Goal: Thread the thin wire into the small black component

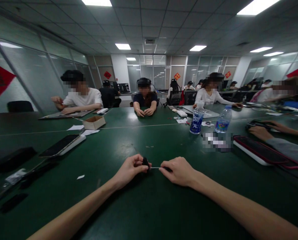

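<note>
Over the green table (109,206), near its middle, my left hand (132,166) is closed on a small black object (145,162), held between thumb and fingertips. Its exact kind is too small and dark to make out. A thin pale rod (155,167) runs straight across from the black object to my right hand (179,170). The thumb and forefinger of that hand pinch the rod's near end, and the curled fingers hide whatever lies inside the grip. Both hands are at about the same height, a short gap apart.
Leftward lie a phone (60,146), an open cardboard box (95,123), a paper scrap (80,177) and dark items. Two bottles, one blue-labelled (197,120) and one clear (223,120), stand ahead right. A dark red-edged device (261,151) lies near a co-worker's hand (260,132). Other people sit opposite.
</note>
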Tool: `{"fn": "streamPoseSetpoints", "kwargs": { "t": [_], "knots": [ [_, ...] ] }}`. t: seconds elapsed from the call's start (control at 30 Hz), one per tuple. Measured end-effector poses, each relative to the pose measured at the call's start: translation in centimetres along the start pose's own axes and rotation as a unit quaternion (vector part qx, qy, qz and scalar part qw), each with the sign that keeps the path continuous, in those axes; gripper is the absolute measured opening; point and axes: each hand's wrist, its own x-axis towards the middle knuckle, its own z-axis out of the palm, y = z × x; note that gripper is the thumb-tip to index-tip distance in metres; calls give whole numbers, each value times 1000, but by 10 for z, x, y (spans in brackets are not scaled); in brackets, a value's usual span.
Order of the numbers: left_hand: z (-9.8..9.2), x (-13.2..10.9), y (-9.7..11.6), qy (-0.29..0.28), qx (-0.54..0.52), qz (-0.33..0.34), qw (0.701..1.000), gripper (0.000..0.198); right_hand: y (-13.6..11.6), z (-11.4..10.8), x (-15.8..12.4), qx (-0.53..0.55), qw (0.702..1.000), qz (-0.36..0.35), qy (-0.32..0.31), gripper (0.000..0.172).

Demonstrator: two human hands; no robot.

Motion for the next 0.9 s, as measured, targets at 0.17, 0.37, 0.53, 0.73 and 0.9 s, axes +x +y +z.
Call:
{"fn": "streamPoseSetpoints", "kwargs": {
  "t": [0.17,0.37,0.53,0.73,0.9],
  "knots": [
    [-1,2,-7,7,-55,3,998,22,-8,3,-2,39,998,40,7,35],
    [-1,3,-11,23,-99,-6,995,27,-13,3,-3,104,992,73,18,35],
    [1,2,-9,40,-133,-3,990,30,-18,8,-2,147,983,101,33,40],
    [1,3,-11,39,-141,-1,989,29,-15,8,-1,148,986,75,20,38],
    [-1,3,-14,6,-129,-7,992,29,-2,-3,-1,76,997,-2,-6,32]
  ]
}}
